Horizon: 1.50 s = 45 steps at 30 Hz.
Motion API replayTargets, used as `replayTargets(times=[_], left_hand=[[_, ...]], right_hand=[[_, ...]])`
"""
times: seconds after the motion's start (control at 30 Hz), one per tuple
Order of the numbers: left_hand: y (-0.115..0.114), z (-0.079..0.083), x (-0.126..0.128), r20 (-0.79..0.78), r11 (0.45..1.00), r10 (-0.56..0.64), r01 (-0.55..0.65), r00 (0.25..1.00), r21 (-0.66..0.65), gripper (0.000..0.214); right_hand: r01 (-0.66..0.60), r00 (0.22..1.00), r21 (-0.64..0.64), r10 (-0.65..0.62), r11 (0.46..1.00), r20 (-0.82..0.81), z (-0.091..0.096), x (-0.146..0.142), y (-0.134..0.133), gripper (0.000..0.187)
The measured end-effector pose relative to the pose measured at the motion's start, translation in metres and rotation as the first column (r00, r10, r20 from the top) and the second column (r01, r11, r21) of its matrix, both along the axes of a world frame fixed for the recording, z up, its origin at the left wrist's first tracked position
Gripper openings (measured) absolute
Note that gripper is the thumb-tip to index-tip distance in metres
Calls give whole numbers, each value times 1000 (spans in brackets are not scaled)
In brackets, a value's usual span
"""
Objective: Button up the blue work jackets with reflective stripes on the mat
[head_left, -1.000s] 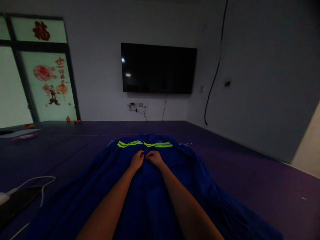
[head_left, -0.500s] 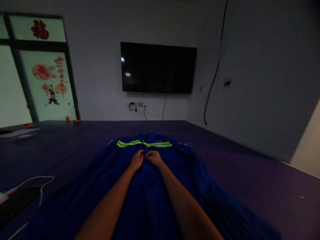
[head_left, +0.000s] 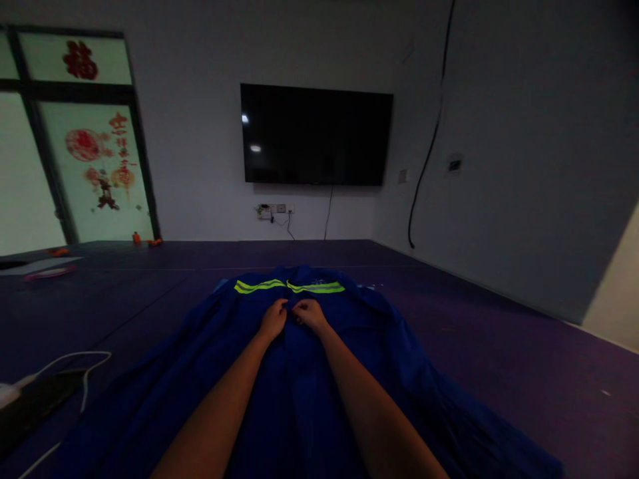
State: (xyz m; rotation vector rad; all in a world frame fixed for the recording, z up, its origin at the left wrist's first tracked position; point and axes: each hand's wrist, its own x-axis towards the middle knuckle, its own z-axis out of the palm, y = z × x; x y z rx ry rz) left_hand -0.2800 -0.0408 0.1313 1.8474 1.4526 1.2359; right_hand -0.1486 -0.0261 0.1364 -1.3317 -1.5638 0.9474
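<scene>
A blue work jacket [head_left: 359, 332] with yellow-green reflective strips [head_left: 319, 288] across the chest lies spread out, its collar at the far end and sleeves out to both sides. Both hands meet at its front opening, just below the strips. My left hand [head_left: 273, 320] is closed on the jacket's front edge. Close beside it, my right hand [head_left: 308, 314] pinches the cloth on the other side of the opening. Whatever small part lies between the fingertips, such as a button, is too dark to make out.
The jacket lies on a purple surface [head_left: 464, 332]. A dark flat object [head_left: 44, 399] with a white cable [head_left: 64, 357] lies at the near left. Small orange objects [head_left: 154, 242] stand near the door. A television [head_left: 317, 136] hangs on the wall; a black cable [head_left: 424, 169] dangles at right.
My right hand has shifted very slightly to the right, its fingers a little farther from the left hand. The left hand and jacket look nearly unchanged.
</scene>
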Motion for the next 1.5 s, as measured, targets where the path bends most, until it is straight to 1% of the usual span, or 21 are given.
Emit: replayTargets(times=[0.2,0.5,0.9,1.3,1.5], left_hand=[[-1,0,0,2,1000,3,-3,1000,1,35],[-1,2,1,1,1000,20,-20,1000,-10,35],[0,3,1,-34,1000,9,-10,999,-24,36],[0,1,0,-33,1000,7,-7,999,-20,38],[-1,1,0,-31,1000,6,-6,1000,-5,36]], right_hand=[[21,1000,-11,-21,1000,6,1,0,-1,15],[20,1000,-15,-20,1000,8,1,-1,-2,17],[10,1000,-4,-10,1000,24,-1,-1,0,16],[3,999,7,-4,1000,35,-2,0,1,15],[-15,999,31,14,999,31,-2,1,-1,22]])
